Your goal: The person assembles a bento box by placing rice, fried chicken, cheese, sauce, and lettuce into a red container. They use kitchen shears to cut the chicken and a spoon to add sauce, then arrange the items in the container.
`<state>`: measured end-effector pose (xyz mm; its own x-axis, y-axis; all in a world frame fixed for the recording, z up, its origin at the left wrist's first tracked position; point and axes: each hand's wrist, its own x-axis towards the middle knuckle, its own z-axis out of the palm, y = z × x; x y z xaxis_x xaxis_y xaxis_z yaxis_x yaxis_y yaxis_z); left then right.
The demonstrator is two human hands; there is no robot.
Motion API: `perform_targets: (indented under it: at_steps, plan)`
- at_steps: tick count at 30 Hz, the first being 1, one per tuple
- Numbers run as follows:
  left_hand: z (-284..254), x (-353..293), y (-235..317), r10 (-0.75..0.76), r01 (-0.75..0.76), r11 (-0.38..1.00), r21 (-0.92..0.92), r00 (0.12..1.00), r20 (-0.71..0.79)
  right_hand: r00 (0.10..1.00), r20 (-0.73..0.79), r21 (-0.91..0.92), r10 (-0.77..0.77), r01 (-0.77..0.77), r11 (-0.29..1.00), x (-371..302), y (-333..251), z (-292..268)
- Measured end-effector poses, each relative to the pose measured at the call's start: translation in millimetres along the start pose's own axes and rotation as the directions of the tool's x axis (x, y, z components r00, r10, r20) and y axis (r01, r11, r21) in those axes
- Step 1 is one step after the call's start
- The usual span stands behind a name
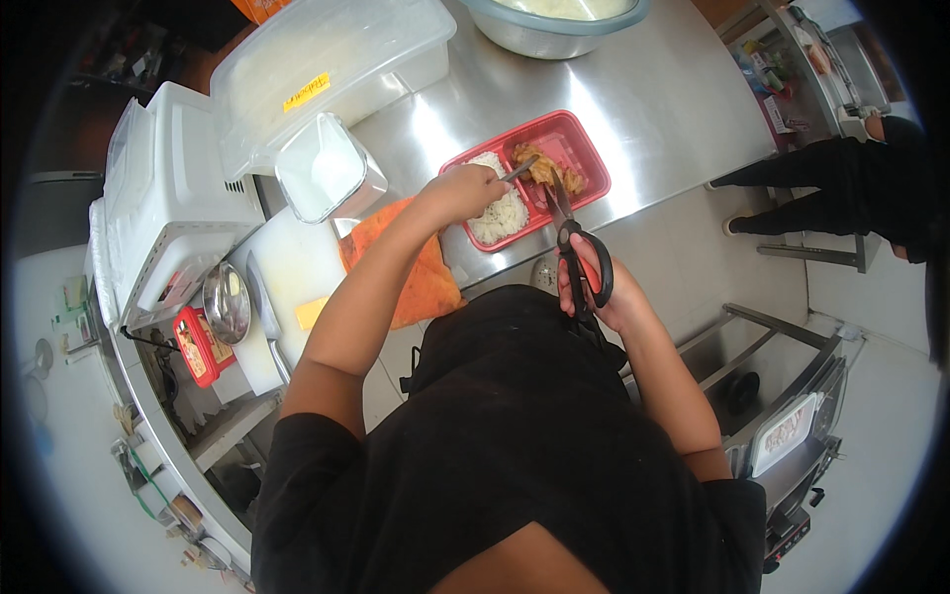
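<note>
A red compartment tray (pixel 594 145) sits near the edge of the steel table. White rice (pixel 501 220) fills its left compartment, and a browned piece of meat, possibly chicken (pixel 534 166), lies in the larger right one. My left hand (pixel 465 192) is closed over the rice side, gripping a thin metal utensil (pixel 521 166) whose far end rests on the meat. Whether it is a fork or a spoon, I cannot tell. Black scissors with red-lined handles (pixel 567 230) are in my right hand (pixel 616 293), fingers in the loops. Their blades point into the meat, slightly apart.
Left of the tray lies an orange cloth (pixel 411 272). Beyond it stand a white square container (pixel 327 173) and a large clear bin (pixel 396 49). A knife (pixel 265 312) and metal bowl (pixel 227 305) lie farther left. A basin (pixel 554 35) stands behind. Someone in dark clothes (pixel 821 183) stands right.
</note>
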<state>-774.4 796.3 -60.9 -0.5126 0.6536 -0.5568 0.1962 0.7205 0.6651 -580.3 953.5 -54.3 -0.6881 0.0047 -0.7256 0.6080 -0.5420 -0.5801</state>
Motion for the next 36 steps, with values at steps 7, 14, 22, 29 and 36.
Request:
perform_targets:
  at_steps: [7,14,22,29,36]
  plan:
    - [-1,-6,7,-0.044,0.038,0.996,0.077,0.996,0.074,0.999,-0.022,-0.011,-0.047,0.047,0.999,15,2,1]
    - [7,-7,3,0.012,-0.011,0.987,0.162,1.000,-0.002,0.988,-0.126,-0.024,-0.089,0.087,0.996,17,9,12]
    - [5,-3,4,0.025,-0.025,0.976,0.218,1.000,0.003,0.981,-0.172,-0.073,-0.095,0.083,0.994,15,12,16]
    - [1,1,2,0.045,-0.052,0.968,0.247,0.998,0.031,0.990,-0.123,-0.039,-0.069,0.064,0.997,15,6,9]
    - [-2,2,1,-0.023,0.016,0.976,0.219,0.999,0.027,0.997,-0.064,0.008,-0.051,0.051,0.999,11,0,2]
